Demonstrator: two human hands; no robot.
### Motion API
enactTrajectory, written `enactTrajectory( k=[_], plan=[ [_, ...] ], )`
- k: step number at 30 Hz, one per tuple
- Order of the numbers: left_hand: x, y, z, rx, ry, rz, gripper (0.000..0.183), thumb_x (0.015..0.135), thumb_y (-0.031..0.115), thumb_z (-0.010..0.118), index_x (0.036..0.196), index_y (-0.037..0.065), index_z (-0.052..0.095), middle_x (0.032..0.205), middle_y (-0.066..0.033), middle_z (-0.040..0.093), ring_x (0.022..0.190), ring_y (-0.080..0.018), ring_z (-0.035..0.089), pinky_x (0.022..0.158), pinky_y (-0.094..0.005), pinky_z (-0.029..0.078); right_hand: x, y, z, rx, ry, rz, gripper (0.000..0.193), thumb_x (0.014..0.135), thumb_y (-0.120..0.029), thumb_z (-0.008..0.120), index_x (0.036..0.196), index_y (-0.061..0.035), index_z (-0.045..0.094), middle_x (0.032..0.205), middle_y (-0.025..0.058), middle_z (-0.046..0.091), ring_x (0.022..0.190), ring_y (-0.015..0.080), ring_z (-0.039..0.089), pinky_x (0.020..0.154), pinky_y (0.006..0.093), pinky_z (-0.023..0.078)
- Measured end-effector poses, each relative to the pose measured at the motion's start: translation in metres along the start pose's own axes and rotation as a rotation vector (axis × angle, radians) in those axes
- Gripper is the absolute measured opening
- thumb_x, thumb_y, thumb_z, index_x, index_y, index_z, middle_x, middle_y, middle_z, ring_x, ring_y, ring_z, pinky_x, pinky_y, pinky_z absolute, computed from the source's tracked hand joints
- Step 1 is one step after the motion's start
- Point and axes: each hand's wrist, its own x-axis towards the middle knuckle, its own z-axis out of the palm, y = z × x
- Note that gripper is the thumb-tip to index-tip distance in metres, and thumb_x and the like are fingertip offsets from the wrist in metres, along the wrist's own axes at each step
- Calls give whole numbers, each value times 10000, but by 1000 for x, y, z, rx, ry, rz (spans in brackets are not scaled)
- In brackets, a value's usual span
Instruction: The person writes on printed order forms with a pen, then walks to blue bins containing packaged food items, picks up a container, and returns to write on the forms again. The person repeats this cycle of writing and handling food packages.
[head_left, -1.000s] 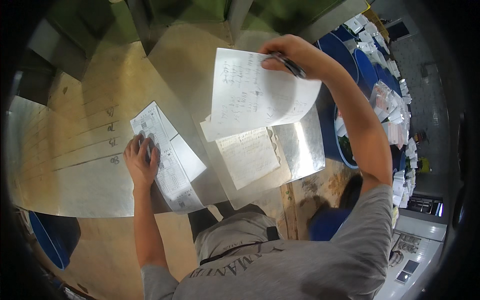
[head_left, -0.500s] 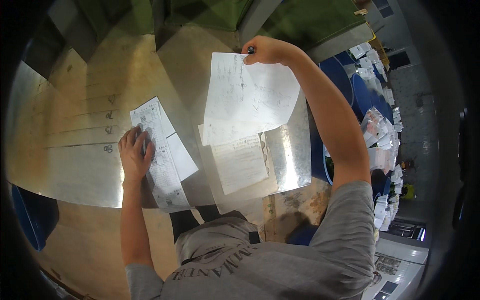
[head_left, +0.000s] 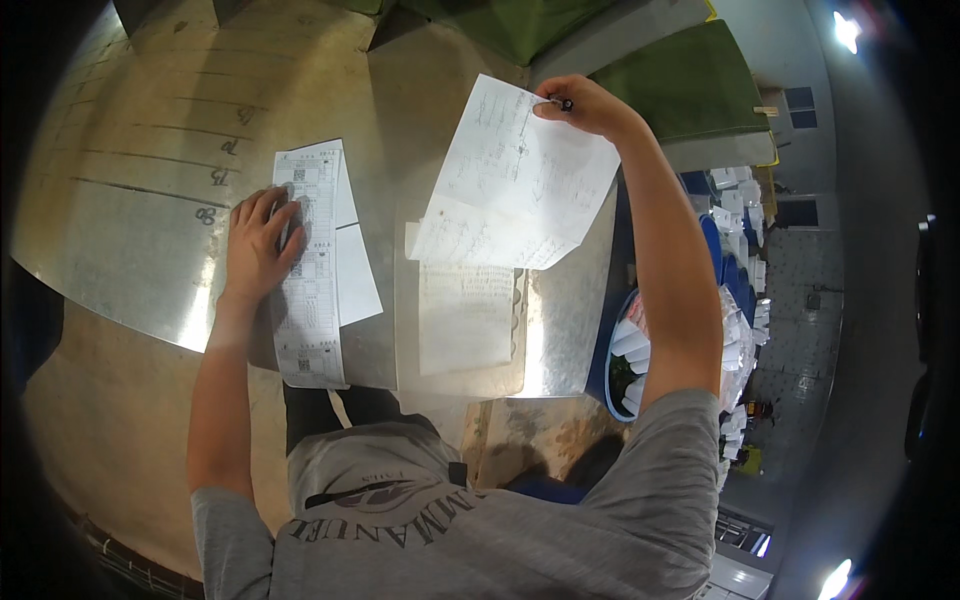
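1. Metal table (head_left: 150, 270): reference for all positions. From where I stand, a person in a grey shirt (head_left: 480, 550) faces its near edge.
2. Blue tub (head_left: 608, 385): beyond the table's right edge, partly hidden, with white papers inside.
3. Handwritten sheet (head_left: 505, 185): over the table's right part, overlapping the pad; I cannot tell whether it touches there.
4. Pad (head_left: 465, 320): on the table's right part, toward the near edge.
5. Printed slip (head_left: 308, 235): long, its lower end at the table's near edge.
6. White paper (head_left: 358, 275): on the table, partly under the slip.
7. Left hand (head_left: 258, 245): over the table, fingers loosely spread, resting on the slip.
8. Right hand (head_left: 590, 105): above the table's right part, pinching the sheet's upper corner and holding the pen.
9. Pen (head_left: 564, 103): dark, above the table.
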Motion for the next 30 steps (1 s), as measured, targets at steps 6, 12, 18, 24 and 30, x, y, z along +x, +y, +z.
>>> enactTrajectory(
  k=[6, 12, 18, 24, 30],
  plan=[
    [0, 4, 4, -4, 45, 19, 358, 805, 203, 707, 1140, 82, 666, 1299, -134, 596, 1221, -347, 523, 1049, -483, 382, 12, -5, 7, -68, -64, -36, 184, 912, -208, 710, 1058, -95, 717, 864, 89, 676, 816, 209, 600, 732, 365, 472],
    [1, 3, 7, 16, 43, 35, 342, 798, 206, 718, 1117, 88, 680, 1297, -133, 603, 1217, -346, 528, 1036, -481, 384, 15, -22, 7, -248, 165, -201, 100, 892, -105, 673, 981, -99, 720, 863, 122, 709, 796, 262, 651, 740, 402, 494],
    [2, 1, 6, 19, 28, 48, 375, 790, 211, 724, 1142, 91, 676, 1297, -151, 600, 1215, -362, 529, 1029, -488, 383, 23, -34, 2, -377, 370, -101, 124, 939, -208, 656, 999, -108, 697, 882, 102, 696, 854, 299, 678, 750, 424, 509],
    [3, 1, 7, -6, 26, 62, 381, 789, 200, 732, 1149, 91, 675, 1287, -156, 602, 1206, -375, 530, 1025, -497, 386, 43, -26, 6, -501, 439, -271, 91, 858, -168, 607, 880, -96, 657, 870, 153, 697, 884, 367, 687, 739, 498, 542],
    [1, 0, 6, 22, 1, 51, 355, 827, 214, 715, 1156, 86, 676, 1300, -151, 605, 1212, -369, 526, 1038, -490, 379, 55, -46, 16, -485, 465, -245, 95, 870, -162, 614, 900, -102, 681, 890, 137, 702, 892, 361, 691, 750, 489, 546]
  ],
)
